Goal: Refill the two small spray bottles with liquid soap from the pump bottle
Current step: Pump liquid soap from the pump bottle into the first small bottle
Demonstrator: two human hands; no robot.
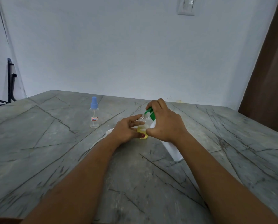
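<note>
The left hand [127,131] holds the open spray bottle [143,126] upright near the middle of the counter [54,151]. Its fingers are curled round the body, and a little yellow soap lies at the bottom. The right hand [165,123] grips the white pump bottle [173,151], which leans toward it. The fingers are bent over the green pump head [148,113], and the nozzle is just at the small neck.

The main risk is that the nozzle slips off this narrow mouth during a press. Then soap would run down the outside, making the fingers and the counter slippery. The small bottle is light, so a hard press sideways could tip it. The base of the pump bottle seems to rest on the counter, but the arm partly hides it.

The counter gives wide room on all sides, with its edges far from the hands. The capped spray bottle [94,115] stands well apart at the back left. A white part with a thin tube [109,131] lies just behind the left hand and could be knocked.
</note>
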